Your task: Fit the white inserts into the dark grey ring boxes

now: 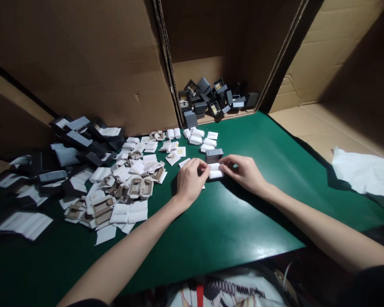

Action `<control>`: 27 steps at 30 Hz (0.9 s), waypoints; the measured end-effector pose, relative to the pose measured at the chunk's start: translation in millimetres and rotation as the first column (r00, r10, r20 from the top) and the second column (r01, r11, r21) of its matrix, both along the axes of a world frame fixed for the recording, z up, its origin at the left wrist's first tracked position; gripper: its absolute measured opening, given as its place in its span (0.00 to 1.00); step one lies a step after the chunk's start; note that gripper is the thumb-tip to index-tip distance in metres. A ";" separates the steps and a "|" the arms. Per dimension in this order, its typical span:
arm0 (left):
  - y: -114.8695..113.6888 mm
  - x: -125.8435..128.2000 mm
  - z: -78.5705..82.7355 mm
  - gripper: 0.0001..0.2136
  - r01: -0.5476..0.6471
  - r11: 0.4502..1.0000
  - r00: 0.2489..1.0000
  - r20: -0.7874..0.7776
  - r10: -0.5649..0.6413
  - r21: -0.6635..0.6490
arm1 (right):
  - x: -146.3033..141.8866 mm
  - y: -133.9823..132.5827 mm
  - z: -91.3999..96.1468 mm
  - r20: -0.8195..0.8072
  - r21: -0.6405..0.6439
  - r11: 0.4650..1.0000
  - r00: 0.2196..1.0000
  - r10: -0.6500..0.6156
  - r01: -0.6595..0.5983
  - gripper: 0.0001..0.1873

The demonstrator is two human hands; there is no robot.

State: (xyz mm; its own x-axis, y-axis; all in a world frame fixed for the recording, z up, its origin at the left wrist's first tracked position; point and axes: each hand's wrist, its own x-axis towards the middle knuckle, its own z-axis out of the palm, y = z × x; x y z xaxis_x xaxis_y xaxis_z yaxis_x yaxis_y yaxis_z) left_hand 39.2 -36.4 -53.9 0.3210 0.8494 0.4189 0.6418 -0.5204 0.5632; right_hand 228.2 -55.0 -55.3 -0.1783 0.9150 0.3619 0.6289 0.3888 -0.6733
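A small dark jewellery box (pixel 214 155) stands with its lid raised on the green table, between my hands. A white folded insert (pixel 215 174) sits in or just over its base; how deep it lies I cannot tell. My left hand (pixel 190 181) pinches the insert's left side with thumb and forefinger. On the opposite side, my right hand (pixel 243 170) grips the insert's right edge between thumb and fingers. Just behind the box lie several white inserts (pixel 196 140).
Left of my hands spreads a heap of white and brown card inserts (pixel 128 179). Dark open boxes (pixel 80 140) are piled at the far left. More dark boxes (pixel 208 98) lie inside a cardboard carton (pixel 195 66) behind. A white sheet (pixel 361 170) lies at right.
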 end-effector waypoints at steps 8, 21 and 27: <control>1.0 -0.7 0.0 0.05 0.021 1.000 0.998 0.055 -0.020 -0.009 | -0.6 -0.7 1.3 -0.064 -0.054 0.999 0.998 -0.008 0.005 0.12; 0.4 1.8 -0.6 0.03 0.051 0.998 0.999 -0.021 -0.050 0.031 | 1.1 2.0 -9.6 0.111 0.190 0.981 0.994 0.025 -0.046 0.14; -7.3 2.6 2.9 0.11 0.249 0.913 0.923 -0.365 -0.122 0.323 | 1.1 -2.1 -5.2 0.240 0.281 0.958 0.971 -0.023 -0.047 0.14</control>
